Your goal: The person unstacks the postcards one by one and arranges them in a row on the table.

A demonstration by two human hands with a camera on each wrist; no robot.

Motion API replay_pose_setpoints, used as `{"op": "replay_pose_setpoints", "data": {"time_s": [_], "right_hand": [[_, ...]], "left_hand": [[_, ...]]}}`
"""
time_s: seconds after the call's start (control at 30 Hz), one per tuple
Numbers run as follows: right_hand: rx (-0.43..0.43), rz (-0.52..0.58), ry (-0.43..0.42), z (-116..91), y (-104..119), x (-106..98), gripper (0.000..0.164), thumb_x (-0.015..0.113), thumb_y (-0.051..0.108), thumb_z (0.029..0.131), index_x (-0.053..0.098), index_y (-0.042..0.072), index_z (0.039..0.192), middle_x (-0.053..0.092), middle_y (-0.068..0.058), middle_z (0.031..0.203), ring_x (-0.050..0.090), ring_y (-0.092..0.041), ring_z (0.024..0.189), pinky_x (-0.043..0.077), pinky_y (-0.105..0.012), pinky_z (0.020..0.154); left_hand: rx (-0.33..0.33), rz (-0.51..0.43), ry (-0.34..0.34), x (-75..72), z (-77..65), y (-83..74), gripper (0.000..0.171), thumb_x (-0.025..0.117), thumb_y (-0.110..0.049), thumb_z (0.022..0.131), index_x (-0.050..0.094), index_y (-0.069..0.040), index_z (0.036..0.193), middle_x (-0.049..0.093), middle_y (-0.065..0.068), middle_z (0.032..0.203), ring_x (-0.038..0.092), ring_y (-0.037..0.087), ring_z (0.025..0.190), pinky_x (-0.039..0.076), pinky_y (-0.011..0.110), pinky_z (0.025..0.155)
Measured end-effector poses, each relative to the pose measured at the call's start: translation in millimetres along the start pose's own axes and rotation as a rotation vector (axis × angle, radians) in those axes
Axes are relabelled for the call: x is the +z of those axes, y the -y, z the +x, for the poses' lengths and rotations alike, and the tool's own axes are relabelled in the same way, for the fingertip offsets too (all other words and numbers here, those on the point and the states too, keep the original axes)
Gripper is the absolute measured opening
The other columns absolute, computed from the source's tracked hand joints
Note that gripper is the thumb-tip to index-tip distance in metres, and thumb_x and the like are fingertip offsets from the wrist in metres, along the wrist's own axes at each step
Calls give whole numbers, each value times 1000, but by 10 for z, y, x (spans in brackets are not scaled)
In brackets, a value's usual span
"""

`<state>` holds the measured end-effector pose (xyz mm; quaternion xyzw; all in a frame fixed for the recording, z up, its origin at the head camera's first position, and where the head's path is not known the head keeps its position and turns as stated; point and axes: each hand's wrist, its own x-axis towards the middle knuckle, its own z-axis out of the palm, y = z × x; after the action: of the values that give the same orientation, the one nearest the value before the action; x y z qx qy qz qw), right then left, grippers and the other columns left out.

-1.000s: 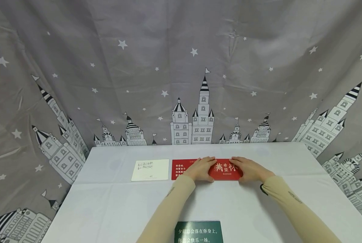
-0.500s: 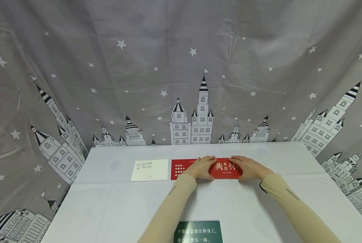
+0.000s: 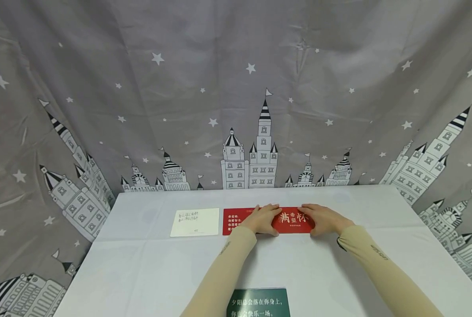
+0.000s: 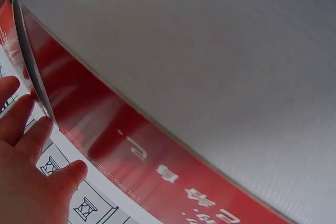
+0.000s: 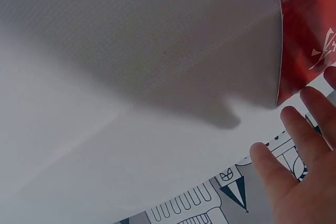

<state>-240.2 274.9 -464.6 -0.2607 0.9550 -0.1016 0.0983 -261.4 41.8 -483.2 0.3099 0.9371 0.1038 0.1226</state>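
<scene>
In the head view a red card with white characters point(image 3: 295, 220) lies toward the back of the table. My left hand point(image 3: 262, 219) holds its left end, thumb at the near edge and fingers at the far edge. Across from it, my right hand point(image 3: 326, 220) holds the right end the same way. A second red card point(image 3: 236, 220) lies just left, its right part hidden by my left hand. The left wrist view shows this second card point(image 4: 105, 114) right beside the held one point(image 4: 11, 35). In the right wrist view the held card's corner point(image 5: 302, 45) sits by my spread fingers point(image 5: 296, 129).
A cream card with handwriting point(image 3: 195, 222) lies left of the red cards. Near the front edge of the view is a green card point(image 3: 259, 299) with white characters, partly cut off. White cloth covers the table point(image 3: 140, 273). A grey castle-print curtain point(image 3: 236, 88) hangs behind.
The held red card lifts or shifts very slightly away and settles back, both hands staying on it. The other cards keep their places.
</scene>
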Motion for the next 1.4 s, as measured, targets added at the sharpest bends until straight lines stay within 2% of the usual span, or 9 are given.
{"op": "replay_pose_setpoints", "data": {"time_s": [0.27,0.43,0.7,0.97,1.2,1.4], "right_hand": [[9,19,-7,-25,6,14,78,75,12,66,47,-2,137,42,-25,140,42,-44,124,38,-58,99],[-2,17,-33,-55,-2,51,78,72,13,67,45,-1,139,41,-26,140,41,-45,125,37,-58,100],[-24,27,-75,-122,41,82,73,70,16,74,43,-2,140,41,-25,140,41,-45,125,36,-58,100],[18,59,-95,-192,117,62,72,71,21,80,42,1,142,39,-23,143,40,-43,127,38,-58,100],[-22,51,-122,-257,191,66,71,71,21,82,41,0,142,40,-23,142,41,-43,126,38,-57,100],[-59,77,-145,-296,289,50,69,71,20,83,41,-1,142,40,-25,141,42,-44,125,39,-58,99]], "left_hand": [[-1,-26,-2,3,-24,16,79,74,-35,80,39,-17,148,32,-3,153,27,16,140,18,46,114],[20,-60,-10,-27,-85,48,80,74,-35,79,38,-16,148,32,-2,153,26,17,140,17,47,114],[55,-56,-18,-32,-199,111,77,70,-40,82,38,-16,148,32,-1,153,25,19,141,16,48,114],[85,-21,-63,-85,-354,144,76,67,-44,85,36,-16,149,29,-1,154,22,20,142,13,50,114],[86,-27,-80,-104,-510,181,75,65,-45,86,34,-18,150,26,-3,156,17,19,143,6,49,115],[115,-44,-110,-174,-635,194,75,64,-47,87,35,-17,150,26,-3,156,15,19,144,4,48,115]]}}
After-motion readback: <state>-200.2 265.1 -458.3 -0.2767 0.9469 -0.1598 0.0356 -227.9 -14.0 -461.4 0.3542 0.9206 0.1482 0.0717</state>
